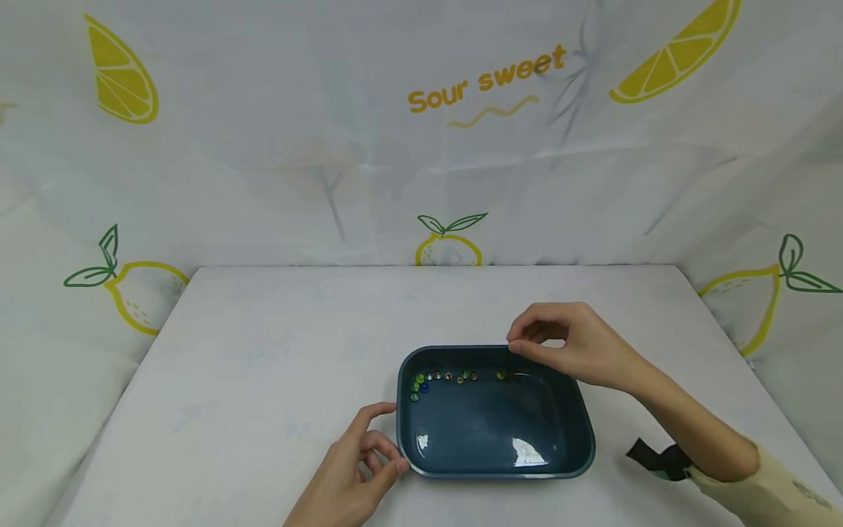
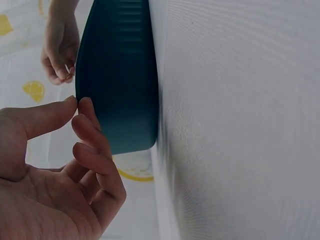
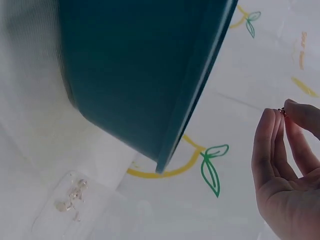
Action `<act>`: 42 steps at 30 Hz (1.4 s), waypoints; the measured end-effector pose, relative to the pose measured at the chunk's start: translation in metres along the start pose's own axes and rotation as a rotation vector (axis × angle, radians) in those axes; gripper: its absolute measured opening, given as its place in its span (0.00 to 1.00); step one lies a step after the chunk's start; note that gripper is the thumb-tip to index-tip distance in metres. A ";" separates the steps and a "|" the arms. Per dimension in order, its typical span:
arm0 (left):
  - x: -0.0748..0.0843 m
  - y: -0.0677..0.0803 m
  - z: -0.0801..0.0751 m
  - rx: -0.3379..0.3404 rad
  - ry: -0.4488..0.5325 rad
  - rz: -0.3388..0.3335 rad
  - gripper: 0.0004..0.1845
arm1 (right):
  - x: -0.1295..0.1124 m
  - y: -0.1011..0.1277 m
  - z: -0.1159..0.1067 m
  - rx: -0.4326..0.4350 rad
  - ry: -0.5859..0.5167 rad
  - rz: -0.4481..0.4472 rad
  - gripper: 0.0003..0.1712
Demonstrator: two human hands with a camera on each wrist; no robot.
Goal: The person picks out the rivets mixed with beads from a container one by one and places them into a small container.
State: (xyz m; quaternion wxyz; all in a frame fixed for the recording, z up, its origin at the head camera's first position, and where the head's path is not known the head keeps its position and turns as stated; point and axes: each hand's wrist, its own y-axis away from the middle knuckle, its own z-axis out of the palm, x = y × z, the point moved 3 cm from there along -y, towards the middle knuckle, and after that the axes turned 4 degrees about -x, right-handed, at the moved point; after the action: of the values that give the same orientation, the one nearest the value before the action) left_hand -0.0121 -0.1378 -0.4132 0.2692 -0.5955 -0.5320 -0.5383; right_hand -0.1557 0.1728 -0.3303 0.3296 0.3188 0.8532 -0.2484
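A dark teal rectangular tray sits on the white table, with several small glass marbles along its far side and far left corner. My left hand is at the tray's near left corner. In the left wrist view, thumb and forefinger meet at the tray's rim and pinch it. Over the far right part of the tray is my right hand, thumb and fingertips together. The right wrist view shows it pinching a tiny dark reddish marble, mostly hidden by the fingers.
A clear plastic box with small shiny pieces stands on the table in the right wrist view. A dark strip hangs beside the right sleeve. White cloth printed with lemons rises behind the table.
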 end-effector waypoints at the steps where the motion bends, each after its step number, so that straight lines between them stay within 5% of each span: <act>1: 0.000 0.000 0.000 0.002 -0.003 0.001 0.38 | 0.000 0.001 -0.002 0.010 0.012 -0.001 0.11; 27: 0.000 0.001 -0.002 0.010 -0.031 0.024 0.36 | 0.016 0.021 -0.054 0.225 0.125 0.079 0.12; 42: -0.001 0.000 -0.001 0.012 -0.031 0.025 0.35 | 0.031 0.023 -0.067 0.267 0.218 0.138 0.13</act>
State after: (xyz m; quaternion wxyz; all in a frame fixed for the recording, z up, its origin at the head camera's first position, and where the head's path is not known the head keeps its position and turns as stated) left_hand -0.0125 -0.1393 -0.4133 0.2714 -0.6086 -0.5319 -0.5225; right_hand -0.1843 0.2428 -0.3133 0.2062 0.4425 0.8194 -0.3005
